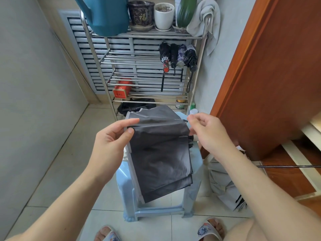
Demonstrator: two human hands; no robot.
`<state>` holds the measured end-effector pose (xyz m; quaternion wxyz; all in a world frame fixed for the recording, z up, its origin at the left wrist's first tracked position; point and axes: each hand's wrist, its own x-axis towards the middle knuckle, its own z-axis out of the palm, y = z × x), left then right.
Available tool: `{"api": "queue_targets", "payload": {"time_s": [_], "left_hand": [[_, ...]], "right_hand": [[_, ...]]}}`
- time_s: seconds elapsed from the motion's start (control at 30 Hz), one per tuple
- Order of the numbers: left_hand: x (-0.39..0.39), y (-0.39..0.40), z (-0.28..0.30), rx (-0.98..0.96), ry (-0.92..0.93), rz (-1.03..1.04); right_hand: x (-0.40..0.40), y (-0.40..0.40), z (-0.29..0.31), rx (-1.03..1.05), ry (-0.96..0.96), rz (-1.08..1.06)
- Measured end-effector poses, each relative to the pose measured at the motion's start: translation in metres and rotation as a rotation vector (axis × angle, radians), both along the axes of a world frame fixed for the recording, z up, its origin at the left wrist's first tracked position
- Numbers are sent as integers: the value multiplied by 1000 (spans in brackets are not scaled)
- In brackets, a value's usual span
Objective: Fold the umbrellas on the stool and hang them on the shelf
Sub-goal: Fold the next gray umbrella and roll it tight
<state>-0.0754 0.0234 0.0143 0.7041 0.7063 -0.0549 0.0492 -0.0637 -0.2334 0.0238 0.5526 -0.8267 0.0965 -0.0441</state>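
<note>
Umbrella point(159, 153), black canopy, grey edge: held above pale-blue stool point(194, 173), fabric hanging flat. Left hand point(111, 138) pinches left edge; right hand point(206, 131) pinches right edge. Four folded umbrellas point(178, 56) hang on steel shelf point(147, 36).

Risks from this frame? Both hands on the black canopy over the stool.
1. The left hand and right hand only pinch the black umbrella canopy at its top corners; the panels may slip and unfold.
2. The hanging fabric hides the blue stool, so it could snag there.
3. Four folded umbrellas crowd the shelf rack's right end; hanging another may knock one off.
</note>
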Motion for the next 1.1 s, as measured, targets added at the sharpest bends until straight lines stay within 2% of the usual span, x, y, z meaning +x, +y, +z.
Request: {"api": "queue_targets", "payload": {"time_s": [0.03,0.17,0.33,0.5,0.6,0.7,0.8,0.97,1.03,1.1], "left_hand": [[-1,0,1,5,-7,-7],[-2,-1,1,41,-30,-33],[1,1,3,27,-36,-26],[0,1,4,-3,-40,-22],[-2,2,4,82,-70,-4],[-8,0,5,270,-150,7],[-13,-3,6,512,-262,137],[-14,-5,11,758,-603,288],[-14,-1,14,744,-662,217],[-16,10,11,719,-656,17]], "right_hand": [[-1,-1,2,-6,18,7],[-1,-8,1,469,-69,128],[3,-8,-4,431,-191,81],[3,-5,-5,541,-176,76],[1,-6,-4,440,-165,136],[1,-10,-1,91,-195,193],[3,-13,-2,-173,-322,126],[1,-17,1,-287,-488,145],[-4,-24,2,-337,-515,222],[-11,-35,0,-357,-450,343]]}}
